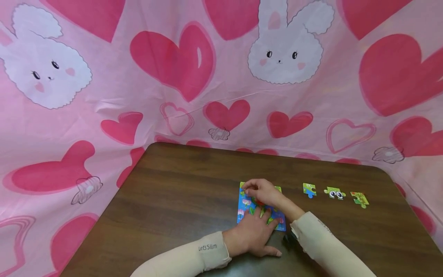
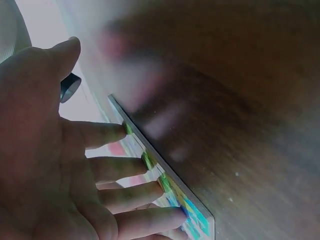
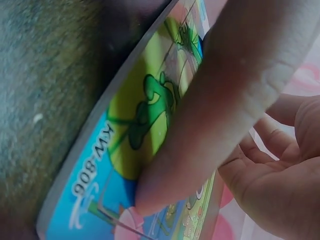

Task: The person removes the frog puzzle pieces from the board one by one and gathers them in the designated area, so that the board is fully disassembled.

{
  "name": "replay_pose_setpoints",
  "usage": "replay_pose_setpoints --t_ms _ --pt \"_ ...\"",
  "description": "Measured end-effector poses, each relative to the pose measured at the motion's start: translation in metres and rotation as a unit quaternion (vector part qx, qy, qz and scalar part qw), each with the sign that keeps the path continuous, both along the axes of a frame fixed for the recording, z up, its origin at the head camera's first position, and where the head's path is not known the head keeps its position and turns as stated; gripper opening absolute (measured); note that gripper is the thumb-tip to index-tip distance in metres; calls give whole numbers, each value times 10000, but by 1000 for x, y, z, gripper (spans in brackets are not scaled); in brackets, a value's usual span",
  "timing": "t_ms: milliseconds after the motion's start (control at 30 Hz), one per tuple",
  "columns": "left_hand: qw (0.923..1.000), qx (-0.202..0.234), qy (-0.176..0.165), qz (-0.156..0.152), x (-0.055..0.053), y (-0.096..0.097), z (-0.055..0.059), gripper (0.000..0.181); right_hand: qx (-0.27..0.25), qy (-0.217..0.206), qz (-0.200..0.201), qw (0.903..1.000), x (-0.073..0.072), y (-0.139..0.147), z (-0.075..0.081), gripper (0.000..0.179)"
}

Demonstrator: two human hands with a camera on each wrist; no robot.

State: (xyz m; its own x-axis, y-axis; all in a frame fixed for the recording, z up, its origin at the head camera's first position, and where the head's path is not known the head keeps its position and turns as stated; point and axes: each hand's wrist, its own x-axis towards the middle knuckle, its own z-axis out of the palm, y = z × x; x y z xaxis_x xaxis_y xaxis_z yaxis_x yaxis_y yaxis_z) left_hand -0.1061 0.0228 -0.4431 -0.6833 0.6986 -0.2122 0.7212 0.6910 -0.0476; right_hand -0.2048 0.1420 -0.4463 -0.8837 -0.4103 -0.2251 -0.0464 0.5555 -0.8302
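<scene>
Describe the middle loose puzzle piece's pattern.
Middle piece: green with two cartoon eyes, best in the head view.

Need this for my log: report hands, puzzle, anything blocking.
Left hand: fingers spread, on puzzle's near part. Right hand: at its far left, grip unclear. Three loose pieces off right. Hands cover part of puzzle.

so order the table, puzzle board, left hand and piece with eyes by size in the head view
Table
Puzzle board and left hand, unranked: similar size, the hand partly covering the board
Piece with eyes
</scene>
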Motion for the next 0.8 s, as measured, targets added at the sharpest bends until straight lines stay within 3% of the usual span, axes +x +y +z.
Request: replay_pose_setpoints --t_ms 200,400,800 --pt "10000 -16 12 0 1 0 -1 87 189 340 459 9982 -1 -1 0 26" --pt "10000 38 -11 -11 0 0 0 87 302 302 738 9964 -2 0 4 27" --pt "10000 -31 7 9 0 0 0 87 333 431 649 9964 0 1 1 22"
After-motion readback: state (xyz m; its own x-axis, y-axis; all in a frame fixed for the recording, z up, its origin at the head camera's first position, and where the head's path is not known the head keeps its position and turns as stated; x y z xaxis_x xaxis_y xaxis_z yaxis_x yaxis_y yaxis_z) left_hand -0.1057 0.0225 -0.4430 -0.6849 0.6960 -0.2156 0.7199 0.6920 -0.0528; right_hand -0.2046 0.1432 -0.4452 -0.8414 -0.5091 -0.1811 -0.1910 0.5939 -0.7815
